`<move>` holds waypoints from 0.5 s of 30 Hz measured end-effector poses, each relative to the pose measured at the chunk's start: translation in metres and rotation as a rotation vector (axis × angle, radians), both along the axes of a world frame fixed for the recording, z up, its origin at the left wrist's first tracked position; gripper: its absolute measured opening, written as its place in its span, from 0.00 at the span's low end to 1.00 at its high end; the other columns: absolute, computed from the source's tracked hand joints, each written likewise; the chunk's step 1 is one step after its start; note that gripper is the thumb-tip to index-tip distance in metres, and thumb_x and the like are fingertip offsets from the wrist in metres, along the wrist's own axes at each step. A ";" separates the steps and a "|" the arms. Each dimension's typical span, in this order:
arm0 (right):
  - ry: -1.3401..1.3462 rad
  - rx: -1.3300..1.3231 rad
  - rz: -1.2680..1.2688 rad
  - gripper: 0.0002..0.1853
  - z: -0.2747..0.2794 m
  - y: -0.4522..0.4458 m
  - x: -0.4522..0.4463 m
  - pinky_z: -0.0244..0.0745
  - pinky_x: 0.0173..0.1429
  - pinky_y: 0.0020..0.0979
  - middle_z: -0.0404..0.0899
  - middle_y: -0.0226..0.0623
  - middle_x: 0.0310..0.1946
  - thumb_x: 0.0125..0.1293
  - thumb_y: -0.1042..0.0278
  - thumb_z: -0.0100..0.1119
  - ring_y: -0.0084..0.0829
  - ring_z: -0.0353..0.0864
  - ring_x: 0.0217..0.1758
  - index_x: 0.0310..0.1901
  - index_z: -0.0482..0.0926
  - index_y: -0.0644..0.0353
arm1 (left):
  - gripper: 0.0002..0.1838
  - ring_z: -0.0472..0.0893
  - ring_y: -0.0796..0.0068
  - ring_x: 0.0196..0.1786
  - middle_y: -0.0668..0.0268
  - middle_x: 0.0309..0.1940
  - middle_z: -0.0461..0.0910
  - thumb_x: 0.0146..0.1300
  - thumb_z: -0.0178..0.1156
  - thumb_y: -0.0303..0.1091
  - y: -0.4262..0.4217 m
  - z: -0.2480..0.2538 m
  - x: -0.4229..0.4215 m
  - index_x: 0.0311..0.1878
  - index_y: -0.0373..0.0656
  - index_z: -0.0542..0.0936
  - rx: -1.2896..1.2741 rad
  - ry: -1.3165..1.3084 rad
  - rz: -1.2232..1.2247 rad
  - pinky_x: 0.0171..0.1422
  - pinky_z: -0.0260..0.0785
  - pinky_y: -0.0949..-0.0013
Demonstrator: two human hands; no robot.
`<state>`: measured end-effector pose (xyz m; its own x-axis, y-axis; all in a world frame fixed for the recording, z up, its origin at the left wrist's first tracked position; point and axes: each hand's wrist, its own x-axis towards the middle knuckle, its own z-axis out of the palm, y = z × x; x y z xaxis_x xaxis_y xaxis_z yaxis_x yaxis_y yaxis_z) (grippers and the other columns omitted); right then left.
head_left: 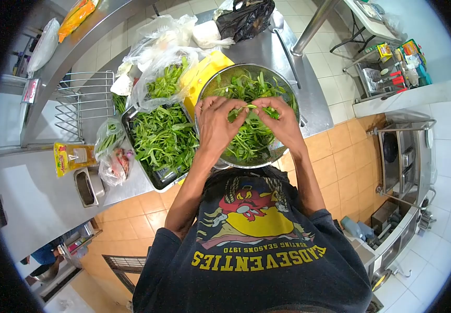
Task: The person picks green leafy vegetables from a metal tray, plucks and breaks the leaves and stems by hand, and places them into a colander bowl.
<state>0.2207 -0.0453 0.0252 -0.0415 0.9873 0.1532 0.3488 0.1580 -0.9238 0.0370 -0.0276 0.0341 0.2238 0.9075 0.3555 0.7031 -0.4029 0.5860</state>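
My left hand point(219, 119) and my right hand point(277, 119) meet over a round metal strainer point(286, 83), their fingertips pinching a thin green stem point(250, 106) between them. Loose leafy greens point(246, 136) partly fill the strainer below. To the left, a rectangular metal tray point(158, 185) is heaped with more leafy greens point(163, 133). A yellow block-shaped item with round marks point(204, 73) stands between tray and strainer. Behind the tray, a clear plastic bag point(155, 99) holds more greens.
On the steel table point(315, 104) lie a black plastic bag point(243, 21), a long-handled ladle point(287, 49) and a small bag of green pods point(109, 136). A wire rack point(82, 104), a yellow packet point(74, 158) and a metal container point(87, 187) are left. Another person point(48, 254) shows at lower left.
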 end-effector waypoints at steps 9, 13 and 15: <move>0.084 -0.006 -0.031 0.09 -0.003 0.001 0.005 0.72 0.57 0.30 0.83 0.36 0.42 0.65 0.75 0.63 0.30 0.79 0.49 0.46 0.84 0.61 | 0.08 0.84 0.69 0.43 0.66 0.37 0.88 0.60 0.70 0.35 0.008 -0.013 -0.003 0.41 0.45 0.86 -0.358 -0.398 -0.153 0.58 0.67 0.65; 0.082 -0.010 -0.026 0.08 0.000 0.000 0.006 0.72 0.56 0.30 0.83 0.36 0.41 0.65 0.75 0.64 0.30 0.79 0.49 0.46 0.84 0.61 | 0.09 0.84 0.70 0.42 0.66 0.36 0.88 0.60 0.70 0.36 0.006 -0.006 -0.001 0.42 0.45 0.86 -0.341 -0.384 -0.119 0.59 0.67 0.64; 0.066 -0.002 -0.041 0.08 0.000 0.001 0.005 0.72 0.56 0.30 0.83 0.36 0.42 0.65 0.74 0.64 0.30 0.79 0.49 0.46 0.84 0.60 | 0.09 0.84 0.70 0.42 0.66 0.35 0.88 0.61 0.70 0.36 0.005 -0.006 0.001 0.42 0.44 0.86 -0.320 -0.375 -0.117 0.59 0.67 0.64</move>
